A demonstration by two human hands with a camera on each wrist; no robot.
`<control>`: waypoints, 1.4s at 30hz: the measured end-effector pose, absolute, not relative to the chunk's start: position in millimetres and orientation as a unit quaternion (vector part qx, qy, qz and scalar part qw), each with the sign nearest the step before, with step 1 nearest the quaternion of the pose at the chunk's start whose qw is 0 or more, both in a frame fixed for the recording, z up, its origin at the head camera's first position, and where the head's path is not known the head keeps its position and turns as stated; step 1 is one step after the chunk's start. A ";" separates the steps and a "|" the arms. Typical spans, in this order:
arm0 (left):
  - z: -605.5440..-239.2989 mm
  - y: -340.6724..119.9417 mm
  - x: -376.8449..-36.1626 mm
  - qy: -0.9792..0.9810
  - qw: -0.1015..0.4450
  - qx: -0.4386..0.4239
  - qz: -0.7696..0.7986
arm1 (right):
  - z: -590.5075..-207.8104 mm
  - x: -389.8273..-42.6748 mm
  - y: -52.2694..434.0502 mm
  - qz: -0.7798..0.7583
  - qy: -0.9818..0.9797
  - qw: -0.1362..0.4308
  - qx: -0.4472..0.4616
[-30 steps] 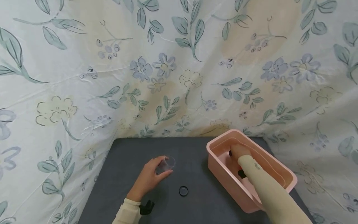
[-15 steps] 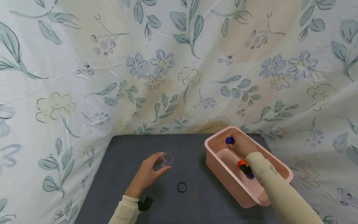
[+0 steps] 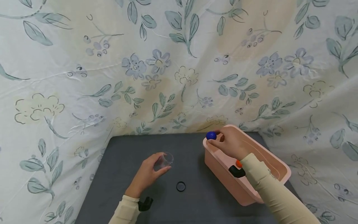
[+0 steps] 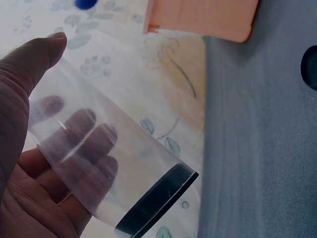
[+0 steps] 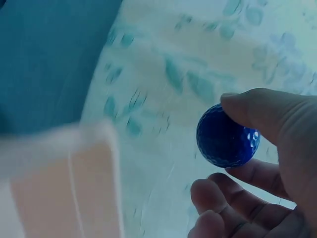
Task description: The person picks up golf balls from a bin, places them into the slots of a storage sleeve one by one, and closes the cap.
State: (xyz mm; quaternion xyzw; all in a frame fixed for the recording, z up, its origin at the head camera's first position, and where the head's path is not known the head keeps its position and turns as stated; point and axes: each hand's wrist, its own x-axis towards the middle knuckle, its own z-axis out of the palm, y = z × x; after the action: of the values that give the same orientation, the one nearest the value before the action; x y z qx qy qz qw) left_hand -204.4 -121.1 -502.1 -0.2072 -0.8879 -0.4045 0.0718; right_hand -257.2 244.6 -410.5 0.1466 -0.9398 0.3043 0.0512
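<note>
Between your R fingertips, blue ball is pinched over pink bin rim; right hand grip's thin, could slip & roll. Left hand wraps clear cup, tilted — might tip.

We see the right hand, a second ago reaching deep inside the pink bin at the lower right of the frame, now lifted to the bin's far left corner, pinching a blue ball above the rim, where no ball showed before.
</note>
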 end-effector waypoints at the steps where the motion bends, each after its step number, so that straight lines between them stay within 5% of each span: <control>1: -502.1 -121.3 -204.2 -0.886 0.071 -0.209 -0.407 | -408.9 -253.6 239.0 0.317 -0.935 0.053 0.151; 19: -498.4 -117.0 -198.2 -0.879 0.064 -0.217 -0.420 | -422.4 -219.0 157.6 0.501 -0.854 -0.036 0.137; 42: -501.7 -114.0 -197.8 -0.859 0.080 -0.259 -0.434 | -457.7 -198.4 113.1 0.496 -0.846 -0.031 0.193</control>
State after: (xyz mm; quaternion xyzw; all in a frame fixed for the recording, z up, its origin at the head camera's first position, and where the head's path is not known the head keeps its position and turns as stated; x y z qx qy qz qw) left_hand -197.8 -114.0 -501.7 -0.2588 -0.8595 -0.4336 0.0796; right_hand -198.4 113.1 -457.7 0.1932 -0.8459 0.4961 -0.0314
